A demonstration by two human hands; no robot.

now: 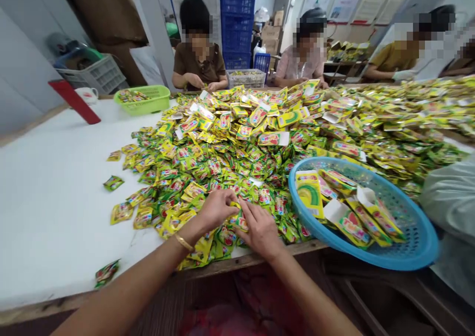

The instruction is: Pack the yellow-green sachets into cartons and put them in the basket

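Note:
A large heap of small yellow-green sachets [260, 138] covers the white table [48, 192]. My left hand [215, 208] and my right hand [260, 229] meet at the near edge of the heap, both pinching the same small sachet [240, 221] between their fingertips. A gold bangle sits on my left wrist. To the right, a blue plastic basket [415, 249] overhangs the table edge and holds several sachet strips with white card ends.
A green basket [143, 109] with sachets and a white mug [87, 95] stand at the far left. Three other people sit across the table. Stacked blue crates [237, 19] rise behind them. Loose sachets [107, 272] lie near the front edge.

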